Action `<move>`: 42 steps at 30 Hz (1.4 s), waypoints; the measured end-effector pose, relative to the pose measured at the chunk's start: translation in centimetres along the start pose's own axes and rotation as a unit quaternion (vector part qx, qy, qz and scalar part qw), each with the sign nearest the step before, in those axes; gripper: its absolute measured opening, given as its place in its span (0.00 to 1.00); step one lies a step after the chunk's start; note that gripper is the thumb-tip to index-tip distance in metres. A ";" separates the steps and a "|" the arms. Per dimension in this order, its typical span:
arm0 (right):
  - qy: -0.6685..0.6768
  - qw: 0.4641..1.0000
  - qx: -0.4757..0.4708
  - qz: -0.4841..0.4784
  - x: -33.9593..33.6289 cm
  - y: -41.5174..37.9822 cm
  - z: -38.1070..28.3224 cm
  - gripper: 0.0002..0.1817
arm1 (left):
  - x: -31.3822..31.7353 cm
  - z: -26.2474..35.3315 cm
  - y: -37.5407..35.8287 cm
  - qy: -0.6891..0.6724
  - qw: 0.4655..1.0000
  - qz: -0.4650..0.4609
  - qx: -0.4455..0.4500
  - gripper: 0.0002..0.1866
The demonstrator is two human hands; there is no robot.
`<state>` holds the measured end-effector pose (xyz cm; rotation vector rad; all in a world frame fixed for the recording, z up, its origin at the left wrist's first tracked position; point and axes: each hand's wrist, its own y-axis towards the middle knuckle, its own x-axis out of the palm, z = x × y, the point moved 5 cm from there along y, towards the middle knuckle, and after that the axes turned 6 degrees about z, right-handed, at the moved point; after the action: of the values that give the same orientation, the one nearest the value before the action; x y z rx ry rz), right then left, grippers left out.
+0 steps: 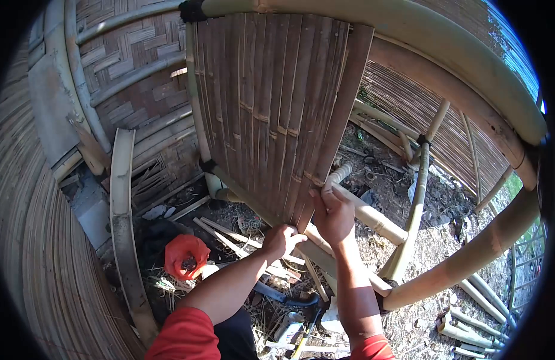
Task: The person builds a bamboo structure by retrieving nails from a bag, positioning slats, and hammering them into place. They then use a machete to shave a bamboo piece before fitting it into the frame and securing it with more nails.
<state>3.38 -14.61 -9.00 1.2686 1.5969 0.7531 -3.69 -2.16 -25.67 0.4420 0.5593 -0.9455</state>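
Observation:
A panel of upright brown split-bamboo slats (pixel 253 108) fills a round-pole bamboo frame in front of me. My left hand (pixel 281 241) is closed around the lower end of the bamboo slat (pixel 347 102) at the panel's right edge, thumb pointing right. Slightly higher, my right hand (pixel 334 216) pinches the same slat's right edge, its fingers partly hidden behind it. Both hands are close to the lower bamboo rail (pixel 253 204), which passes behind my left hand.
A thick bamboo pole (pixel 373 15) curves overhead. Below lie a red plastic bag (pixel 186 257), a dark-handled tool (pixel 283 296), a can (pixel 289 327) and bamboo offcuts. A split bamboo length (pixel 122 204) leans at left, and cut poles (pixel 469 336) lie at lower right.

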 end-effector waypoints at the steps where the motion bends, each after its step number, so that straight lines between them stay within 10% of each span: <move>1: 0.007 1.000 0.001 -0.011 -0.2 0.1 -0.2 0.20 | 0.1 -0.2 0.1 0.005 1.000 -0.010 -0.008 0.22; 42: 0.049 0.996 0.071 -0.004 0.5 -1.1 0.6 0.22 | -0.3 1.6 -0.3 0.177 0.984 0.002 -0.005 0.18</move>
<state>3.52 -14.47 -10.33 1.3433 1.7594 0.7160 -3.66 -3.10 -24.28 0.6067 0.8844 -0.8649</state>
